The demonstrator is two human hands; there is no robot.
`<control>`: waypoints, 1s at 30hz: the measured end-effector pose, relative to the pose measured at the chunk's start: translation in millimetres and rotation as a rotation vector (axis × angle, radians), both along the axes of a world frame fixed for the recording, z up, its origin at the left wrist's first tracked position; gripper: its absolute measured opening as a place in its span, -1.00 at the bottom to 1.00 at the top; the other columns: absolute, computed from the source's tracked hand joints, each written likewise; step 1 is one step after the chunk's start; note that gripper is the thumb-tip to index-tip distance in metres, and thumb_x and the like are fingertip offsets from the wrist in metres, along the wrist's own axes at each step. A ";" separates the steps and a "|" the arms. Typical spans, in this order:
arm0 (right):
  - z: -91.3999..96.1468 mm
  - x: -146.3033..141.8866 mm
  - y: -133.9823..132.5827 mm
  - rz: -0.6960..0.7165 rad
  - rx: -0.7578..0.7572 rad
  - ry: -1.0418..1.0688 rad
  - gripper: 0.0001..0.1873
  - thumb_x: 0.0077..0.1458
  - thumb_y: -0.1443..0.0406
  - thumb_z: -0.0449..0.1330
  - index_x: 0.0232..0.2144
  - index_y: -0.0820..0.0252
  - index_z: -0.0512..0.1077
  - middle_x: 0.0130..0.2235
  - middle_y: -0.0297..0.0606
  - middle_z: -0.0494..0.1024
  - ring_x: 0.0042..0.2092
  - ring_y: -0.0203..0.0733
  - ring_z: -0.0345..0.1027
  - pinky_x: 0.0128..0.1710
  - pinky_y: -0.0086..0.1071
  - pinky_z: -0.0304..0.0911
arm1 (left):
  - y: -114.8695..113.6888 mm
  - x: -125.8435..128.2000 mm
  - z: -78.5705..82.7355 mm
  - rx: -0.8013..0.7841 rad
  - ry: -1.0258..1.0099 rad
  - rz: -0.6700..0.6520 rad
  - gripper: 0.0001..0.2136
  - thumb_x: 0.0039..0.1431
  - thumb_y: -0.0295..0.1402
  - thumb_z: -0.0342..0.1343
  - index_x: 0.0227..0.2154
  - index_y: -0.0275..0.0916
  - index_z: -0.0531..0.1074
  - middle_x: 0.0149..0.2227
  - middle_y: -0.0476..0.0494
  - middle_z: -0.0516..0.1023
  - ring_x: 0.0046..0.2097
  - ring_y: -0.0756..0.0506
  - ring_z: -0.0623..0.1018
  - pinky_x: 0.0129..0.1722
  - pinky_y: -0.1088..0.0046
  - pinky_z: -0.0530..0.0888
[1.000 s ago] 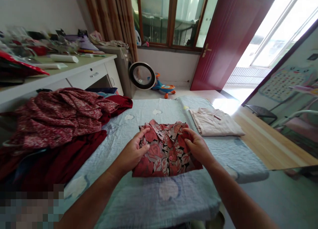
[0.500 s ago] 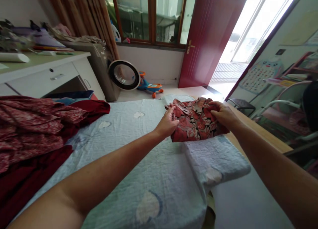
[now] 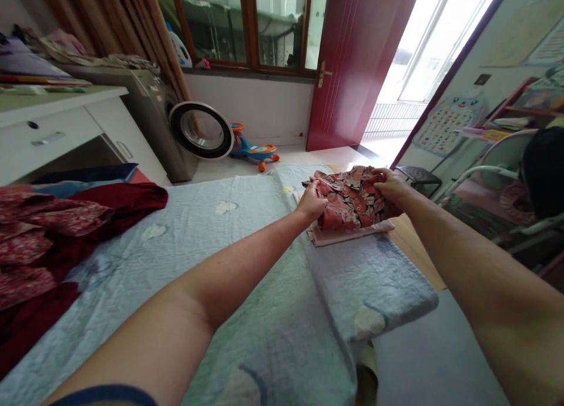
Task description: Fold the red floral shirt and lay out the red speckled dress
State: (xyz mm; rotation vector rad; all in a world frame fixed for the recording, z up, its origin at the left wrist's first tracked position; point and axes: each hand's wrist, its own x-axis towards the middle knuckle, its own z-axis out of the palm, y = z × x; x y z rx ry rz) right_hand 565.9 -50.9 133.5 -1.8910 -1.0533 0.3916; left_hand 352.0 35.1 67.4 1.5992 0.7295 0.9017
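A folded red shirt point(image 3: 352, 203) with a dark leaf print, collar and buttons is held between my two hands. My left hand point(image 3: 314, 201) is closed on its left edge, thumb on top. At the upper right corner, my right hand point(image 3: 390, 185) pinches the cloth. Just under the shirt lies a folded pale pink cloth point(image 3: 324, 239), mostly covered by it. Whether the shirt rests on the pink cloth or hovers slightly above, I cannot tell. Both are over the far right part of the light blue sheet point(image 3: 247, 241).
Crumpled red patterned and dark red clothes point(image 3: 127, 203) lie on the left. Beyond are a white desk point(image 3: 66, 136), a washing machine with its round door point(image 3: 201, 130) open, and a blue-orange ride-on toy point(image 3: 255, 150). A chair and a rack point(image 3: 511, 109) stand at right.
The shirt, held in both hands, has moved away from me over the pink cloth, which now shows beneath it. The camera view has shifted to the right.
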 end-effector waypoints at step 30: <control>-34.6 19.9 -1.9 -0.120 -0.399 -0.470 -0.32 -0.01 0.17 0.28 0.17 0.22 0.30 -0.12 -0.03 0.57 -0.22 -0.05 0.44 -0.32 -0.35 0.26 | 1.8 -15.1 -32.1 0.079 0.170 0.042 -0.34 -0.24 -0.63 0.15 0.08 -0.36 0.35 -0.05 -0.28 0.54 0.00 -0.21 0.51 0.09 0.29 0.41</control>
